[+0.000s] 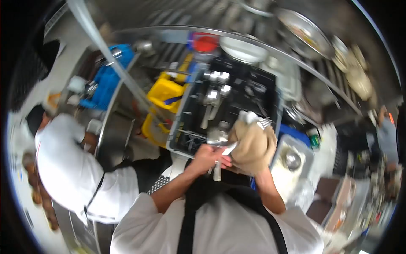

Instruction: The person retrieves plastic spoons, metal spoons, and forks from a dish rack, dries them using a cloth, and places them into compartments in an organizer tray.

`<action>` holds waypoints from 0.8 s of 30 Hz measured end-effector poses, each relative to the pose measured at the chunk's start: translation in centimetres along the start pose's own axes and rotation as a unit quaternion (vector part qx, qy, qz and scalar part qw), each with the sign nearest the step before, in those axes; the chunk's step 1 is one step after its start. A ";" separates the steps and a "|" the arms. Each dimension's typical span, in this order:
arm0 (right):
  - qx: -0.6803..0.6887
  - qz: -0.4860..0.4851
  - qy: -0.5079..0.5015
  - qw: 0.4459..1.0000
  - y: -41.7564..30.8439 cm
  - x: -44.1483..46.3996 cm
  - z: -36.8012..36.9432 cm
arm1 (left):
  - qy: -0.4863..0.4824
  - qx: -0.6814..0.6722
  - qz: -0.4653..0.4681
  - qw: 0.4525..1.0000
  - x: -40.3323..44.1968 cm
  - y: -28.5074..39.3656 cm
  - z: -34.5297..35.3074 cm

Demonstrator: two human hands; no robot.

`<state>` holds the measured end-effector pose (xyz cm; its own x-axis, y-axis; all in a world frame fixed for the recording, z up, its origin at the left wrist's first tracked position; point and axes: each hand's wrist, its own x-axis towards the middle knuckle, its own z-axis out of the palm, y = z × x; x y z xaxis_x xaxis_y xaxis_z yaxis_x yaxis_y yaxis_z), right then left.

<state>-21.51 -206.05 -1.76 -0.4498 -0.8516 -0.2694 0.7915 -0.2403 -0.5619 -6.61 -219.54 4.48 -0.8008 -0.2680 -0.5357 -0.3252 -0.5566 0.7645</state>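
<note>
My left hand (208,158) is closed around metal cutlery, with a spoon (217,134) and a blade or handle sticking out between the fingers. A beige cloth (252,146) covers my right hand, whose fingers are hidden. Forks (264,123) and other blurred cutlery poke out at the top of the cloth. Both hands are close together over the near edge of a grey crate (172,134). Inside the crate, more spoons (212,96) lie in a black cutlery tray (237,106).
Yellow containers (165,92) stand left of the crate. A co-worker (80,165) in white bends at the left, beside a blue bin (103,86). A tub of white food (289,163) is at the right. Above runs a metal shelf edge (237,40) with a pan (305,30).
</note>
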 end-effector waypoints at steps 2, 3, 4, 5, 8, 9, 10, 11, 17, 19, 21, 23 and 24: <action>-0.023 0.002 -0.102 0.995 0.5 -1.5 2.3 | -0.025 0.042 0.052 0.997 0.3 -0.2 -0.3; -0.025 0.006 -0.136 0.990 0.4 -1.7 2.5 | -0.019 0.033 0.056 0.998 0.3 -0.7 -0.7; -0.027 0.011 -0.162 0.986 -0.1 -1.0 2.2 | -0.020 0.025 0.060 0.998 0.4 -0.9 -0.9; -0.032 0.017 -0.177 0.984 -1.2 0.4 1.4 | 0.020 -0.004 0.045 0.999 -0.2 -0.6 -0.8; -0.055 -0.011 -0.152 0.987 -3.7 5.4 -1.7 | 0.063 -0.010 0.067 0.996 -0.5 -0.3 -1.5; -0.043 -0.013 -0.019 0.999 -3.9 5.4 -2.3 | 0.069 -0.024 0.087 0.994 -0.5 -0.5 -1.5; -0.030 -0.016 0.109 0.993 -4.2 5.8 -2.2 | 0.069 -0.026 0.095 0.993 -0.3 -0.4 -1.8; -0.034 -0.015 0.104 0.994 -3.7 5.3 -1.5 | 0.039 -0.036 0.090 0.994 -0.2 -0.3 -2.1; -0.667 -0.268 -0.073 0.691 -2.6 -3.1 7.6 | -0.075 -0.079 -0.018 0.994 0.5 0.6 0.7; -0.659 -0.255 -0.087 0.702 -3.4 -3.9 8.7 | -0.057 -0.062 -0.033 0.996 0.3 1.5 1.4; -0.497 -0.198 -0.044 0.844 -3.2 -3.1 7.1 | -0.062 -0.047 -0.029 0.997 0.3 2.1 1.5; -0.252 -0.143 0.029 0.957 -2.7 -1.9 4.9 | -0.068 -0.026 -0.042 0.996 -0.7 1.9 0.8; -0.164 -0.131 0.061 0.976 -2.6 -1.4 4.2 | -0.059 -0.020 -0.060 0.996 -1.3 1.6 0.2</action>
<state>-21.26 -206.19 3.34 -0.6816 -0.7135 -0.1625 0.4760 -0.2636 -0.8390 -6.18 -219.89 6.45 -0.8112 -0.1054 -0.5752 -0.4041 -0.6100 0.6816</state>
